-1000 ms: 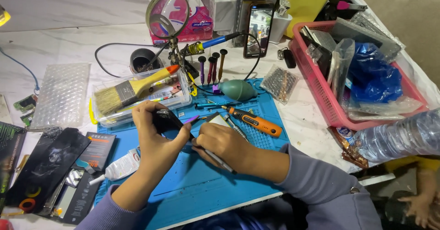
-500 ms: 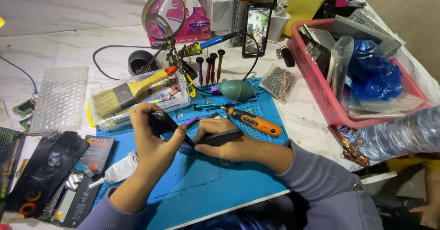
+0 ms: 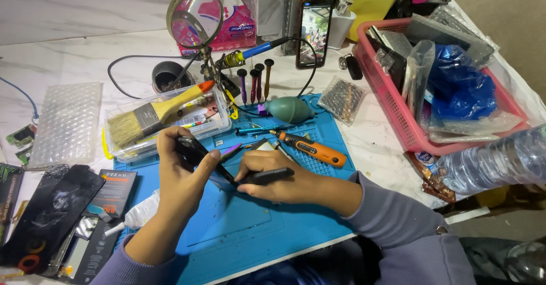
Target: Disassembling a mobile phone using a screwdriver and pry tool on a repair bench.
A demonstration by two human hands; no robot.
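Phone [image 3: 196, 151], slim, glossy and black, is tilted above the blue rubbery mat [image 3: 273, 228], with the left hand [image 3: 182, 174] fingers wrapped around it. Right hand [image 3: 273, 177] fingers are clamped on a matte black pen-shaped tool [image 3: 267, 176], its tip touching the phone's lower edge. Beside them lies an orange screwdriver [image 3: 310, 147].

A wide paintbrush [image 3: 151, 114] lay across a clear plastic box [image 3: 216, 127] on the worktop [image 3: 68, 57]. Beyond the blue mat [image 3: 250, 228] stood a magnifying glass [image 3: 194, 17]; a red basket [image 3: 392, 109] sat well apart.
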